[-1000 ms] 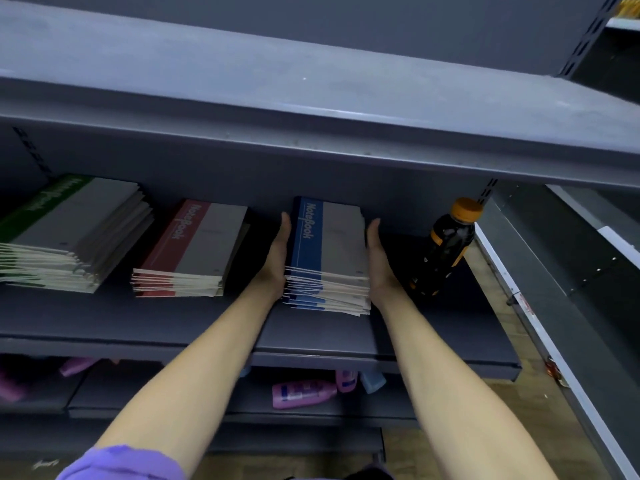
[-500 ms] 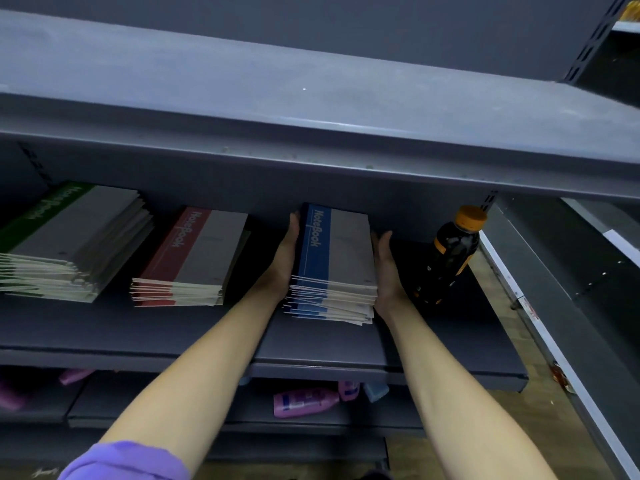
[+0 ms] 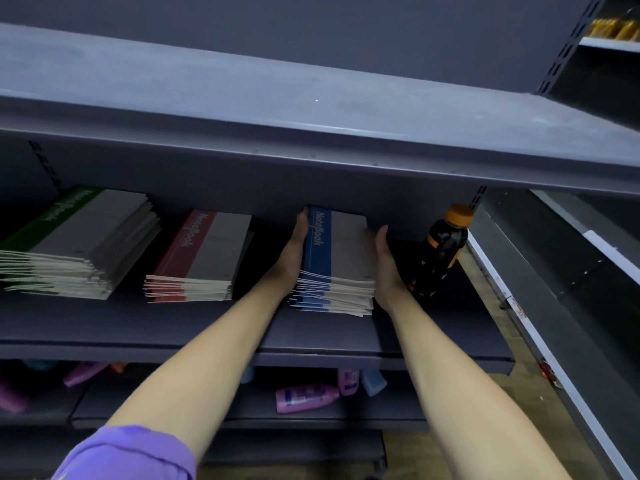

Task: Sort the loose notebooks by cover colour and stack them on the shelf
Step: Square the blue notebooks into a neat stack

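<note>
Three stacks of thin paper notebooks lie flat on the dark grey metal shelf (image 3: 207,327), in a row from left to right. The green-banded notebook stack (image 3: 79,244) sits at the far left and is the tallest, with its near edges fanned unevenly. The red-banded notebook stack (image 3: 201,261) lies to its right, apart from it. The blue-banded notebook stack (image 3: 337,265) lies further right, apart from the red one; each top cover is grey-white with a coloured strip printed "NoteBook".

The left hand (image 3: 294,254) lies flat along the left side of the blue-banded stack, fingers straight and together, reaching to the far corner. The right hand (image 3: 386,268) lies along the right side of the same stack, palm turned inward, fingers extended; whether its palm bears fully on the paper edges cannot be confirmed in the dim light. Neither hand curls round anything. The near edges of the blue stack are slightly staggered.

A dark plastic bottle with an orange cap (image 3: 440,251) stands upright just right of the right hand, near the right end of the shelf. A purple sleeve (image 3: 128,455) shows on the left arm at the near edge of the view. On the lower shelf, a pink bottle (image 3: 306,398) lies on its side.
</note>
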